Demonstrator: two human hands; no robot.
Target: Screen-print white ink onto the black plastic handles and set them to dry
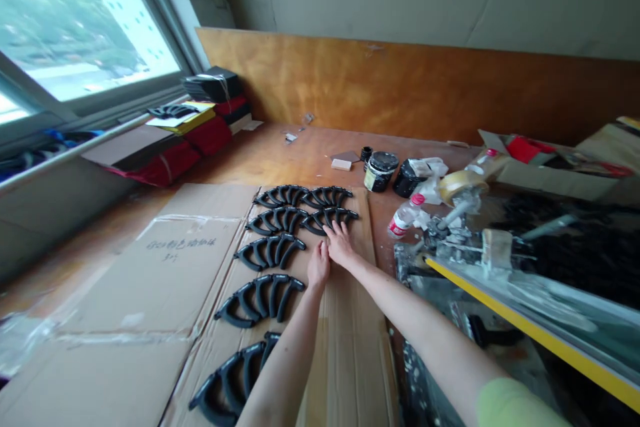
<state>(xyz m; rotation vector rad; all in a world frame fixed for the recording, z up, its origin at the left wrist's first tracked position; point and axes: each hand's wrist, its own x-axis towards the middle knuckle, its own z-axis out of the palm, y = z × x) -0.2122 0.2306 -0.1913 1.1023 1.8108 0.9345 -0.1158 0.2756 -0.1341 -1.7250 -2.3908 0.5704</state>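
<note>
On the flattened brown cardboard sheet [347, 347], glossy black curved ribbed pieces [261, 298] lie in rows. Toward its far end, the right hand [341, 245], fingers apart, touches one piece; beside it, the left hand [319, 265] has fingers together, grip indeterminable.

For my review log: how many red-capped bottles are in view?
2: one bottle near the lidded jar, another bottle farther back beside the open carton. Clutter may hide more.

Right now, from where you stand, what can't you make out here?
All in the head view:
- Nearest black fan-shaped piece: partly behind the left forearm.
- Handwriting on the cardboard: too small and blurred to read.
- Right hand's grip: unclear, fingertips too small.
- Dark heap: blurred, cut off by the right edge.
</note>
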